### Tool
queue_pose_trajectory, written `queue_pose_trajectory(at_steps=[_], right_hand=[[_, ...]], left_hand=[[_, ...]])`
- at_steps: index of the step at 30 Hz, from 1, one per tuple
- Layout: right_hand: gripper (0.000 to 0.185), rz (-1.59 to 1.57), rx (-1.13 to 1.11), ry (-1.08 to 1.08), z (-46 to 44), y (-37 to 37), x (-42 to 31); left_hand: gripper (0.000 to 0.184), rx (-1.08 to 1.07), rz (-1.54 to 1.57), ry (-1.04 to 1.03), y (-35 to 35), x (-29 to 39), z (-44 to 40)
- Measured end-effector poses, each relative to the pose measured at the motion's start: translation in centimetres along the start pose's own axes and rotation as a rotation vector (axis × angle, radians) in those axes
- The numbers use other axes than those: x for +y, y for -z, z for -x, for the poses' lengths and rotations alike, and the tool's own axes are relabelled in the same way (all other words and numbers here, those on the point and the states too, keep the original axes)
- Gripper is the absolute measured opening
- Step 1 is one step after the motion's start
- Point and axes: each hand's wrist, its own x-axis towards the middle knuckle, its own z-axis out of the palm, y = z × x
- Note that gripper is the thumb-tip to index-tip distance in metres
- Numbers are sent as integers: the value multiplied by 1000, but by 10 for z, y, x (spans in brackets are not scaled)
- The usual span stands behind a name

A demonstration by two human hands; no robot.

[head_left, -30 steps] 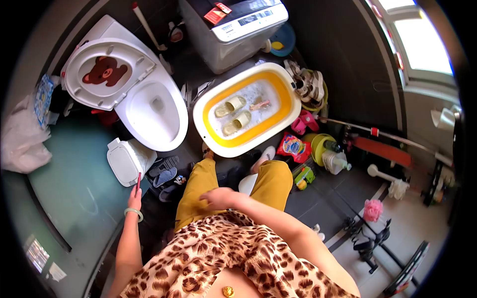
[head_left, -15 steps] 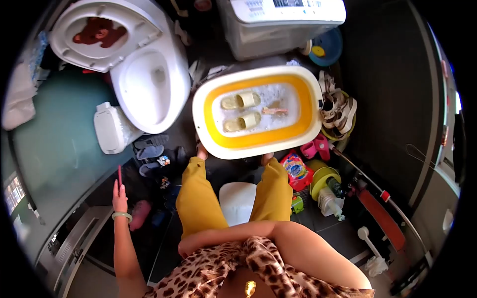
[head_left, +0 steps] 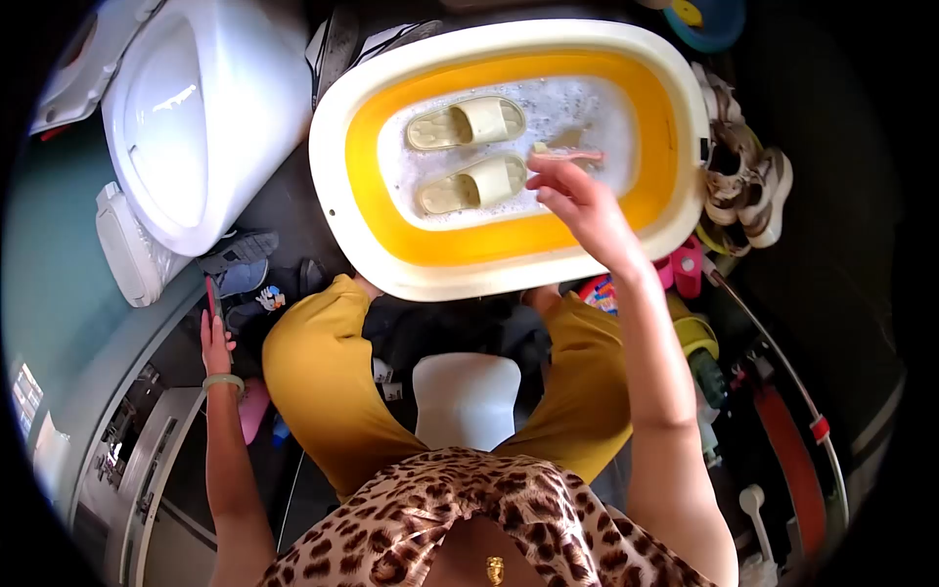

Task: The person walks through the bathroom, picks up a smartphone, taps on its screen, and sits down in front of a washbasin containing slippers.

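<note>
My right hand (head_left: 575,201) hangs over the yellow-and-white tub (head_left: 509,284), fingers slightly bent and apart, with nothing between them. Just past its fingertips, a small pink brush (head_left: 577,155) lies in the sudsy water. Two pale green slide slippers, the upper one (head_left: 465,123) and the lower one (head_left: 472,184), rest side by side in the tub, toes pointing right. Off to the left, my left hand (head_left: 217,344), with a pale bangle at its wrist, holds a thin red thing (head_left: 210,293) seen edge-on; its kind cannot be made out.
A toilet (head_left: 186,127) and a white bin (head_left: 132,245) stand left of the tub. Sneakers (head_left: 748,181) and pink clogs (head_left: 685,266) sit along its right side. A white stool (head_left: 467,396) is between my knees. Several dark shoes (head_left: 240,264) lie by the bin.
My right arm, folded across my lap before, now stretches forward over the tub. The tub appears larger and nearer. My left hand stays out to the left with the thin red thing.
</note>
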Motion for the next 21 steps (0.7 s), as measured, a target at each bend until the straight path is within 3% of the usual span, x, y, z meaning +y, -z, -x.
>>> queue_pose_trajectory(at_steps=[5,8,10,11,14,17,19,21], right_hand=[[22,382,-31,127,11,-8,-26],[17,658,-107,209,10,-3,-21],[16,806,-107,276,4,5,-10],[16,845,-72,328,0,8,-6],[17,915,-25,389,16,-5,-6],[20,962,60,517,40,-18,-16],[18,1122,42,399,62,-32,-28],[20,1145,141,511,83,-38,-28]], left_hand=[[52,74,39,21,-20,-47,-31],[55,145,-192,-148,-2,-118,-73],[56,231,-356,-295,-18,-131,-79],[56,262,-312,-190,-22,-127,-70],[55,376,-445,-362,-13,-185,-82],[55,347,-299,-265,-31,-167,-51],[56,390,-349,-296,-29,-162,-34],[56,414,-403,-281,-27,-155,-23]])
